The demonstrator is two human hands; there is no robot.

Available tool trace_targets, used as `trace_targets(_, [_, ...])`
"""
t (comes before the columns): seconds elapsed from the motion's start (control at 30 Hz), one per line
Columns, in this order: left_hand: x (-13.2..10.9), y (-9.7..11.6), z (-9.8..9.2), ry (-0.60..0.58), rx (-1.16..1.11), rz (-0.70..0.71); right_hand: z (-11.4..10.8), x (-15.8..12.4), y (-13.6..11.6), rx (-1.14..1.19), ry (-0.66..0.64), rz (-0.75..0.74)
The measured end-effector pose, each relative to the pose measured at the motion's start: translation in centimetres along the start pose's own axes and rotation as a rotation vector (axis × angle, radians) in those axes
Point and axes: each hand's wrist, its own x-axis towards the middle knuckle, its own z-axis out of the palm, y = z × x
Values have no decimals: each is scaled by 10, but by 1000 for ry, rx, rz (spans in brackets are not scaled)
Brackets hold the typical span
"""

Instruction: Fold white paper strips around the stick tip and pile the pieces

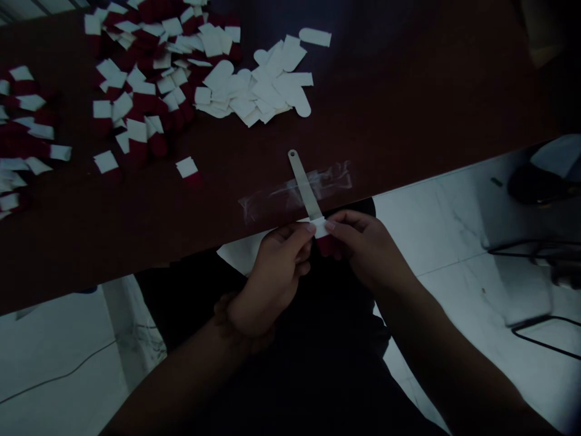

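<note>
Both my hands meet at the near edge of a dark brown table point(408, 103). My left hand point(276, 275) and my right hand point(363, 245) pinch a small red and white piece point(323, 235) between their fingertips. The piece sits on the near end of a thin metal strip point(303, 181). That strip is fixed to the table by clear tape point(295, 191) and sticks out over the edge towards me.
A heap of red and white pieces point(140, 72) covers the table's far left. A pile of plain white cut-outs point(267, 82) lies beside it. A white tiled floor point(436, 224) with black cables point(535, 339) lies to the right. More red and white pieces point(22, 133) lie at the left edge.
</note>
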Motion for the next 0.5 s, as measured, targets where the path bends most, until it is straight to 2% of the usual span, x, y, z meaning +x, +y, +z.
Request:
trace_targets(0.2, [2,-4,1,17,-68,3,5,8,7,256,27,66])
trace_targets(0.4, [2,-5,5,45,-94,35,13,14,14,483,-93,149])
trace_targets(0.5, [2,-6,8,51,-99,51,18,15,14,501,-69,124])
